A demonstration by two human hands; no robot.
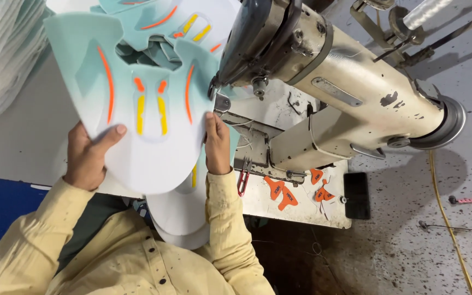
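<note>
**Shoe-upper panel held up at the sewing machine**

Shoe-upper panel (137,104), a flat cut piece fading from white at the near edge to pale teal at the far edge, with orange curved stripes and yellow bars printed on it, is held up in front of the person between both hands. Nearest the camera are the pale yellow shirt sleeves (110,257), speckled with dark spots. The left hand (87,155) is clamped on the panel's left lower edge, its thumb pressed flat across the white face and the fingers hidden behind. The right hand (217,145) closes on the right edge, fingers curled over the rim beside the machine's needle area. Under the held panel hang more white pieces of the same outline (178,216), stacked and reaching down toward the person's chest.

Just beyond the right hand, small red-handled thread snips (242,180) lie on the white sewing table (301,210). Farther along that table sits a scatter of small orange cut labels (282,194), some touching each other. Above them stretches the cream-coloured industrial sewing machine (345,93), its paint chipped, its dark head close to the panel's right side. More teal printed pieces (187,22) lie behind the held panel. A stack of white sheet material (1,54) stands far left. A yellow cable (446,218) runs over the spotted concrete floor (411,246).
</note>
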